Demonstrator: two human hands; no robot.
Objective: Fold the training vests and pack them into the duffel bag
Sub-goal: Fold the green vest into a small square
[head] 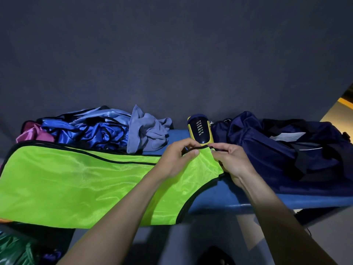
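We pinch the green vest's (76, 180) black-trimmed strap with our left hand (177, 159) and right hand (232, 161), just left of the duffel bag (282, 148).

A blue bench (219, 196) stands against a dark grey wall (172, 54).

Long blue padded bench (219, 197) as landmark. On its far edge, mid-length: yellow-and-navy hard plastic shin guard (200, 131), white lettering unreadable. Just left of it on the bench: crumpled grey-blue cloth (147, 132). Behind the bench: dark grey fabric backdrop (172, 54).
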